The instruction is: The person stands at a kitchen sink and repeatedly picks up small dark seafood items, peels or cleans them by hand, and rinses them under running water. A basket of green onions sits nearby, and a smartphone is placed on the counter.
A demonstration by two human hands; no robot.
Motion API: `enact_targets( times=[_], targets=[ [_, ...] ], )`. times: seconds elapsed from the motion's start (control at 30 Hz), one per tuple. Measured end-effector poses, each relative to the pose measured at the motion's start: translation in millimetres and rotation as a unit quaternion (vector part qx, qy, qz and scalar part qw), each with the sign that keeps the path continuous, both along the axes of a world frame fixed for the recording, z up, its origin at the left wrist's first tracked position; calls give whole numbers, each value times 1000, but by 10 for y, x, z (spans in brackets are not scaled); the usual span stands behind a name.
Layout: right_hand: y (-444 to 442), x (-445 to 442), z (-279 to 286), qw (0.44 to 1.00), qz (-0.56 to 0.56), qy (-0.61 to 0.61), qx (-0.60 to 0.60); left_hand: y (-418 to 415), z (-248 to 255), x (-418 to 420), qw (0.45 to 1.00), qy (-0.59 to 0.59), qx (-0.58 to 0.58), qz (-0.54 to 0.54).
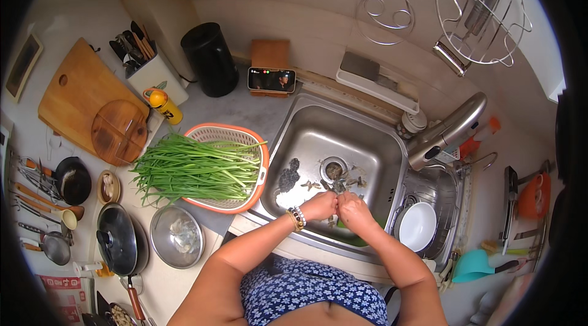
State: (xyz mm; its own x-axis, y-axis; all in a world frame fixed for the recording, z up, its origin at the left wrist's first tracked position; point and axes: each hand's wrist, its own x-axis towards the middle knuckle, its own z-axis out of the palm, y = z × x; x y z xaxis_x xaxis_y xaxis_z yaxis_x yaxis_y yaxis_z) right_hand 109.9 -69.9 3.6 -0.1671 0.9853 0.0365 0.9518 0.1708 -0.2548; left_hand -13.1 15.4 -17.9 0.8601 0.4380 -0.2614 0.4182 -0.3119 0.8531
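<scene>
Over the front of the steel sink (pixel 307 126), my left hand (pixel 320 206) and my right hand (pixel 353 210) meet with fingertips pinched together. Between them is a small greyish shrimp (pixel 339 186), largely covered by the fingers. Loose shrimp shells and heads (pixel 356 177) lie on the sink floor around the drain (pixel 334 169). A dark mesh scrubber (pixel 289 176) rests left of the drain. Something green (pixel 356 236) shows beneath my right wrist, mostly hidden. Left of the sink, a steel bowl (pixel 177 237) holds pale, translucent pieces that look like peeled shrimp.
An orange-rimmed colander (pixel 264 160) heaped with garlic chives (pixel 197 167) stands against the sink's left side. A faucet (pixel 448 130) leans in from the right, above a small basin with a white bowl (pixel 417 226). A lidded pan (pixel 120 238) sits far left. Behind, a phone (pixel 271 80) leans on a stand.
</scene>
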Motion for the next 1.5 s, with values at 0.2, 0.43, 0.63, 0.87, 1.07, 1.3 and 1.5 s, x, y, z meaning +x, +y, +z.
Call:
enact_targets(
  times=[0.2,0.43,0.63,0.87,1.07,1.3,1.5],
  targets=[
    [14,10,-19,1000,3,12,-26,-14,51,-55,1000,-3,-2,14],
    [37,-119,152,999,2,47,8,-17,-99,-74,998,-9,-33,48],
    [54,-78,-7,1000,25,-17,7,-3,-228,-54,999,-16,-39,8],
    [95,-90,-29,998,43,-32,-22,6,-174,-139,998,5,-45,38],
    [116,-85,-86,998,53,-4,-43,40,-126,-276,992,1,-120,45],
    [220,-36,-3,954,-46,256,-150,36,-106,-403,982,-120,69,127],
    [245,-90,-96,925,-212,296,-112,-140,136,-377,965,-88,154,193]
  ],
)
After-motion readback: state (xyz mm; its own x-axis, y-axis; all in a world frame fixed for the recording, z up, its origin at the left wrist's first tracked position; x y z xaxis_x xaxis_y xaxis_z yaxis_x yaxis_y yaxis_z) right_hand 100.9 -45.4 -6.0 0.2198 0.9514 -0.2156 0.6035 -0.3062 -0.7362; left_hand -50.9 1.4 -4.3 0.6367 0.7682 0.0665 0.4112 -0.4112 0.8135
